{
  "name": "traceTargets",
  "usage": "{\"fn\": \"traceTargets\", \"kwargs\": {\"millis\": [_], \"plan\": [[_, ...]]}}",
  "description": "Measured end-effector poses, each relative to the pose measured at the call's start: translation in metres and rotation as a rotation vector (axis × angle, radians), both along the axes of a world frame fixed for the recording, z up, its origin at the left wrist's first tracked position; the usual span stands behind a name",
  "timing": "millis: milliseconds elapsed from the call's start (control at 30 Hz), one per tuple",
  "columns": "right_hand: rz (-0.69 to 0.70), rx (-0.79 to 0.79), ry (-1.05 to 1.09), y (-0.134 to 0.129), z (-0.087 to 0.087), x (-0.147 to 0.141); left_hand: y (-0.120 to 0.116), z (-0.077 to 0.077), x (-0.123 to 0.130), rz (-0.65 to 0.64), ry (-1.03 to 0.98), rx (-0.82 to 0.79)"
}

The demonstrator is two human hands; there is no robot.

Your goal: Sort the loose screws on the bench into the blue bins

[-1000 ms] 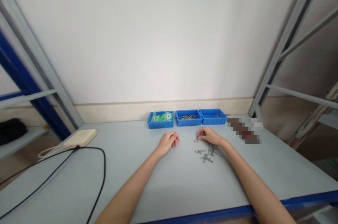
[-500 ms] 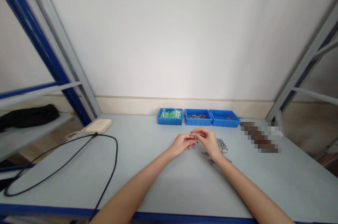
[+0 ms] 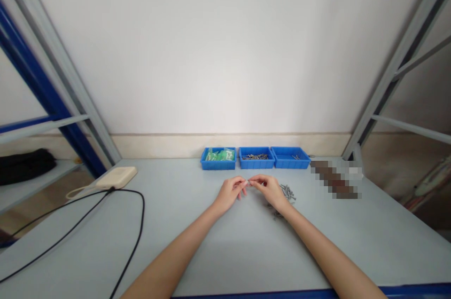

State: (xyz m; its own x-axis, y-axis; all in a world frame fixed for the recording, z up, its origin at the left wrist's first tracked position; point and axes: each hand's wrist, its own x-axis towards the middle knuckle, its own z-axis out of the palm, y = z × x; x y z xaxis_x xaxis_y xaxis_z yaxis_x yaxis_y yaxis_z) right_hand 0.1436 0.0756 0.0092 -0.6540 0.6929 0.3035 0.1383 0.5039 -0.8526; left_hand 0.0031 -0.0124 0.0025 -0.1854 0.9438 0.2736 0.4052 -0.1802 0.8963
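The left hand (image 3: 230,193) and the right hand (image 3: 269,191) meet above the pale grey tabletop (image 3: 169,228), both closed to a pinch, thumbs and forefingers drawn in on a small white piece (image 3: 247,181) held between them (too small here to tell what it is, or which fingertips bear it). Holding it up off the surface with both hands seems a way to keep so slight a thing steady and in plain sight. Just beyond the right hand lies a loose scatter of slim grey metal screws (image 3: 287,192), with a few more grey screws (image 3: 278,215) beside its wrist. Along the back, against a cream skirting board (image 3: 158,146), three blue plastic trays stand in a row, placed within easy reach: a tray of green packets (image 3: 218,158), a tray of grey screws (image 3: 256,158) and a tray with only a few screws (image 3: 291,158). Far to the left, a cream plastic box (image 3: 116,177) trails a black cable (image 3: 143,224), while a pixelated blur (image 3: 334,179) hides whatever lies at the far right
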Motion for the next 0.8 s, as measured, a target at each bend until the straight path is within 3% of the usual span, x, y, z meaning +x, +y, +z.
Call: {"fn": "traceTargets", "kwargs": {"millis": [200,400,567,800], "plan": [[0.023,0.074,-0.051,0.0049,-0.0036,0.0034,-0.0033,0.0015,-0.0013,-0.011,0.099,-0.013],[0.078,0.132,-0.082,0.0016,-0.0014,0.0045,-0.0025,0.0011,-0.0004,-0.035,0.046,-0.027],[0.006,0.215,-0.097,0.0021,-0.0003,0.0057,-0.0018,-0.0002,-0.0004,-0.078,0.020,-0.039],[0.060,0.190,-0.118,0.0038,0.0006,0.0070,-0.0022,0.0027,0.0019,-0.056,-0.019,-0.067]]}}
